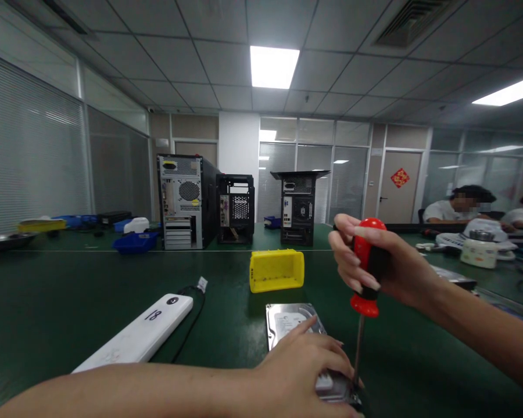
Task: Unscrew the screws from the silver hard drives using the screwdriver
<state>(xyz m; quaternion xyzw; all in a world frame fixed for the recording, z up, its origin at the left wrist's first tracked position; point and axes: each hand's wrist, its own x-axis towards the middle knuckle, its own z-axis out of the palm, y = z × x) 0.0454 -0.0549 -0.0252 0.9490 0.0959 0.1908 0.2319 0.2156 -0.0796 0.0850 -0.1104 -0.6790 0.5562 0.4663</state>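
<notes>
Gripping a red-and-black screwdriver (364, 306) in the right hand (398, 267), fingers closed round the handle. Held nearly upright, probably to keep the shaft square to the part at its tip. Spreading the left hand (303, 363) over a hard drive (281, 324), with fingers bent across, likely to steady it; cannot tell whether pinching its sides. Lying towards the near edge of the green counter (226, 325), right of centre, with the nearer portion mostly hidden by that hand. Can't tell whether the metal by the tip belongs to the same drive.

Just beyond, tipped on its side, a yellow bin (276, 271), blocking the straight way to the far edge. To the left, a white bar (135, 334) with a dark cable (189, 328), partly behind the left forearm. Towards the far edge, computer cases (181, 203).
</notes>
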